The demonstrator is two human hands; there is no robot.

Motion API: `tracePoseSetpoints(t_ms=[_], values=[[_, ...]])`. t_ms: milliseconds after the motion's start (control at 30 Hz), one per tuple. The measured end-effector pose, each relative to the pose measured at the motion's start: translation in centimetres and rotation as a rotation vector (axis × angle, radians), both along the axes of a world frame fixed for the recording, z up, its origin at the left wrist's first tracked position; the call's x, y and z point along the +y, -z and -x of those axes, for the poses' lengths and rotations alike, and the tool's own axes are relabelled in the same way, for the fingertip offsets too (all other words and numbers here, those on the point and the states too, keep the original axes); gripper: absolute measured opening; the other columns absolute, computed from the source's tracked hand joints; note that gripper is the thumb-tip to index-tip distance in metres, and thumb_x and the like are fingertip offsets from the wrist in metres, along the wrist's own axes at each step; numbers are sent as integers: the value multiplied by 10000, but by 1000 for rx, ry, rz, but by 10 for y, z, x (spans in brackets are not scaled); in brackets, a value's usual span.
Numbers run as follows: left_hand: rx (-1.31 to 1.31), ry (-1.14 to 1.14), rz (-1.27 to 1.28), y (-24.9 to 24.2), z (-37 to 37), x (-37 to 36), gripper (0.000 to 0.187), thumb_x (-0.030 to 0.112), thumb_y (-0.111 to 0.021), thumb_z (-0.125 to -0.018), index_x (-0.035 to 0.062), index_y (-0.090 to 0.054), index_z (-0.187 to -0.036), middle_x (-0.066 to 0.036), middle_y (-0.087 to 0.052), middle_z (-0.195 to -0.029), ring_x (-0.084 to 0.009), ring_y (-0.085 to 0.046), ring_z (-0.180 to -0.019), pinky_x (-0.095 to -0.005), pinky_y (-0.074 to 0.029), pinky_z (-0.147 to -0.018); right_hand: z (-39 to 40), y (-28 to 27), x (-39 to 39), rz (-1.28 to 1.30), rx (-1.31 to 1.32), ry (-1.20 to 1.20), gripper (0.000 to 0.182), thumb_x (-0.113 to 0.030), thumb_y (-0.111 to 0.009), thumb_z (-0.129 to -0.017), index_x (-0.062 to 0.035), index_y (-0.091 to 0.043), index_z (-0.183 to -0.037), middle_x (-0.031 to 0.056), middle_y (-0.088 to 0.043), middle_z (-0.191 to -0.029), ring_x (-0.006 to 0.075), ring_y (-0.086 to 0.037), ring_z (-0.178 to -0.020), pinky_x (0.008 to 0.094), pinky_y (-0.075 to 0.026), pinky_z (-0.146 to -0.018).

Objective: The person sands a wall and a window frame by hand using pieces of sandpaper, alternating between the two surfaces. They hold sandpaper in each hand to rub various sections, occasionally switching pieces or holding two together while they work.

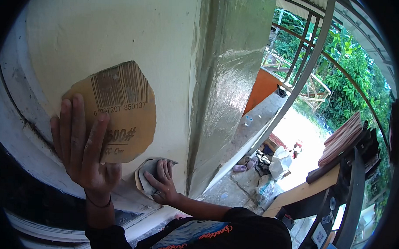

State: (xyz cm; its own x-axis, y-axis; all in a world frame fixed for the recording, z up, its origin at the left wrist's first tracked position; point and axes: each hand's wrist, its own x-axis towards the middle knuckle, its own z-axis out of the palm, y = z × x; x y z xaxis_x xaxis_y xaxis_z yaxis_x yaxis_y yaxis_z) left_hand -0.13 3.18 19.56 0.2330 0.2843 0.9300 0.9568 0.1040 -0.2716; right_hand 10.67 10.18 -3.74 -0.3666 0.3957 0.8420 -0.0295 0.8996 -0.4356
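Note:
My left hand (88,155) holds a torn piece of sandpaper (131,122), its brown printed back facing me with a barcode and "500#". The fingers lie over the front of the sheet and the thumb is lower down by its bottom edge. Lower and to the right, my right hand (162,182) grips a folded grey sheet, apparently sandpaper (149,169), against the lower part of the cream wall (170,79). Its fingers lie across the sheet, and the side facing the wall is hidden.
A glossy grey-green pillar (231,81) stands right of the wall. Shoes (246,163) and a white bag (281,162) lie on the tiled floor. A dark shelf (346,186) with draped cloths (342,138) is at the right. A dark opening lies below the left hand.

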Motion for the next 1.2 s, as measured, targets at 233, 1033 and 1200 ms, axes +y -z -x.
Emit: tracePoseSetpoints(t_ms=[233, 1033, 1200], values=[[8, 5, 4, 2, 3, -2, 524, 449, -229, -893, 109, -559, -1117, -166, -484, -1223, -331, -401, -1190, -485, -218, -1021, 2, -15, 16, -114, 51, 13, 620, -182, -618, -625, -164, -482, -1229, 229, -267, -1358, 407, -224, -1269, 534, -102, -1020], [-26, 76, -39, 3, 2, 2, 551, 486, -231, -883, 106, -570, -1095, -171, -519, -1180, -329, -433, -1165, -469, -257, -1005, -3, -84, 18, -59, 66, 100, 613, -125, -620, -596, -163, -514, -1198, 215, -309, -1335, 387, -250, -1264, 527, -128, -1022], [0, 55, -18, 1, 5, 1, 501, 443, -279, -883, 101, -583, -1085, -163, -526, -1175, -321, -455, -1147, -459, -276, -994, 5, -11, 19, -169, 39, 110, 620, -97, -614, -581, -185, -523, -1188, 198, -383, -1284, 371, -315, -1232, 514, -142, -1022]])
